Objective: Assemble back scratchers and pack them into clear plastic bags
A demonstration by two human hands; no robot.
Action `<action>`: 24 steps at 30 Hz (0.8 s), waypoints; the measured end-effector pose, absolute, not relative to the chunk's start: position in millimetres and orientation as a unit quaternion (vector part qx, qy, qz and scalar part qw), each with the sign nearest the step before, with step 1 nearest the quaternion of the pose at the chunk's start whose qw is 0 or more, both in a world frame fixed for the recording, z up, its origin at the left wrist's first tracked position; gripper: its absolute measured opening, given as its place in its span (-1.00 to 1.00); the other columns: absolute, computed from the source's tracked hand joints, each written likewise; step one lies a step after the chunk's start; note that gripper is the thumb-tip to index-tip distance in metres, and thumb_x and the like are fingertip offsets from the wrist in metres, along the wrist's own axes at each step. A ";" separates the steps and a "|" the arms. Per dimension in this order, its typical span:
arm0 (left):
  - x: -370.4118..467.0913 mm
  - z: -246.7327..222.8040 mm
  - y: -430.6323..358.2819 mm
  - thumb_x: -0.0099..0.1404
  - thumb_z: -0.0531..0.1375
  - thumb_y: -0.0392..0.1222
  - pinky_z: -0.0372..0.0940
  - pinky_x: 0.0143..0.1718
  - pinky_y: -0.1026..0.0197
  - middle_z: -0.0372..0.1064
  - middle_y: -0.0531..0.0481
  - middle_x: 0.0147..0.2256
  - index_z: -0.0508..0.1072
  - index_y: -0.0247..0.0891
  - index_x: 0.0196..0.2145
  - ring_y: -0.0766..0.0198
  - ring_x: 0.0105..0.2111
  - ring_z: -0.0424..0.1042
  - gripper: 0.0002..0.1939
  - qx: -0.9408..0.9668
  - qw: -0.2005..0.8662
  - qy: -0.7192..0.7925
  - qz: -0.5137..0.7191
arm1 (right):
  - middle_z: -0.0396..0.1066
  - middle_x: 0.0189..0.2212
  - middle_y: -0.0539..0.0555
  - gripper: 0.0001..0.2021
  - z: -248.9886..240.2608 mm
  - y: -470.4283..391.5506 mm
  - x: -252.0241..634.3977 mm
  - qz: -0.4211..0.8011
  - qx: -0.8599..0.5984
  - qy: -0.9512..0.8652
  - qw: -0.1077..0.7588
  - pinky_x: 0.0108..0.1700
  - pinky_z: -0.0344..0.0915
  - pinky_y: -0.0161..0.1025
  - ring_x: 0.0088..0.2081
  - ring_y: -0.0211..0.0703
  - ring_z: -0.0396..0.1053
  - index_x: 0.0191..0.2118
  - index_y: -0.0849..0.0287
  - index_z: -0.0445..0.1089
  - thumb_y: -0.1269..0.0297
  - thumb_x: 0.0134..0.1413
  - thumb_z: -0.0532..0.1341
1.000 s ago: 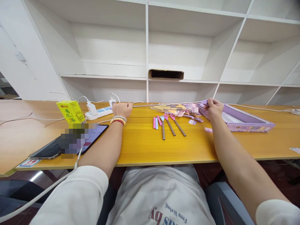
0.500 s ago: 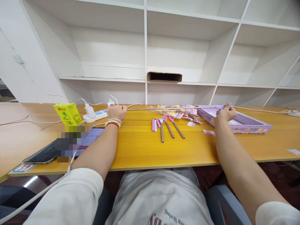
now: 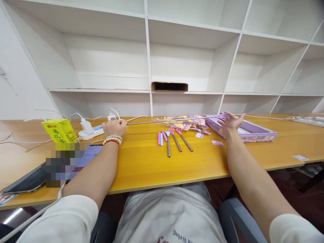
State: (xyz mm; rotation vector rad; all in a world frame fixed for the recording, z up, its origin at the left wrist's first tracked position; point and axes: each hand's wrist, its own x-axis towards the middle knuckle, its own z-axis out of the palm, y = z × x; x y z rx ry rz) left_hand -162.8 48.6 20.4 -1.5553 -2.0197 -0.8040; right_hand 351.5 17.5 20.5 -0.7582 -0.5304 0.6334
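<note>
My left hand [image 3: 114,128] is closed around one end of a telescopic back scratcher [image 3: 162,120], whose thin metal rod stretches out long and nearly level above the table. At the rod's other end the purple claw head [image 3: 222,116] rests by the palm side of my right hand [image 3: 231,122], which is open with fingers spread. Whether the claw touches the palm I cannot tell. Below the rod lie shorter back scratchers with a blue head [image 3: 168,143] and pink heads [image 3: 175,138], beside pink and blue handle grips [image 3: 161,138].
A purple open box [image 3: 258,136] stands behind my right hand. Plastic packaging [image 3: 182,122] lies at the back middle. On the left are a yellow drink carton [image 3: 60,131], a power strip [image 3: 88,132], a phone [image 3: 25,179] and a lit tablet-like screen [image 3: 86,158]. White shelves [image 3: 149,60] rise behind.
My right hand has let go of the claw end and opened, fingers spread. My left hand still grips the other end. The whole view has shifted slightly.
</note>
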 end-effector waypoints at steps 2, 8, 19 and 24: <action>-163.1 20.4 48.7 0.22 -0.16 -0.09 0.02 -0.15 -0.01 0.44 -0.31 -0.35 0.57 -0.38 -0.32 -0.05 -0.25 0.35 -0.46 -0.560 0.229 -0.738 -0.298 | 0.40 -0.34 0.17 -0.34 18.5 15.2 353.3 0.319 -0.326 -0.263 0.850 -0.46 0.34 -0.18 -0.37 -0.13 0.42 -0.38 0.15 0.33 -0.26 0.07 -0.29; -163.9 18.9 52.0 0.19 -0.12 -0.08 0.02 -0.16 -0.02 0.44 -0.30 -0.40 0.56 -0.34 -0.40 -0.08 -0.24 0.34 -0.51 -0.575 0.213 -0.726 -0.311 | 0.34 -0.37 0.13 -0.35 11.9 16.6 363.3 0.339 -0.256 -0.275 0.862 -0.36 0.38 -0.06 -0.34 -0.12 0.39 -0.37 0.10 0.31 -0.29 0.04 -0.30; -143.9 22.7 48.5 0.22 -0.16 -0.10 0.06 -0.18 -0.02 0.45 -0.37 -0.38 0.57 -0.45 -0.36 -0.08 -0.27 0.38 -0.45 -0.579 0.223 -0.731 -0.283 | 0.31 -0.46 0.10 -0.40 18.5 8.8 355.8 0.331 -0.297 -0.329 0.833 -0.36 0.38 -0.04 -0.38 -0.08 0.40 -0.39 0.11 0.33 -0.28 0.07 -0.19; -90.7 30.1 35.8 0.27 -0.19 -0.03 0.16 -0.24 0.01 0.47 -0.40 -0.36 0.58 -0.45 -0.33 -0.11 -0.26 0.43 -0.39 -0.639 0.187 -0.704 -0.247 | 0.39 -0.44 0.17 -0.23 21.6 17.2 310.2 0.399 -0.343 -0.423 0.738 -0.40 0.38 -0.05 -0.40 -0.05 0.41 -0.36 0.19 0.38 -0.43 -0.05 -0.24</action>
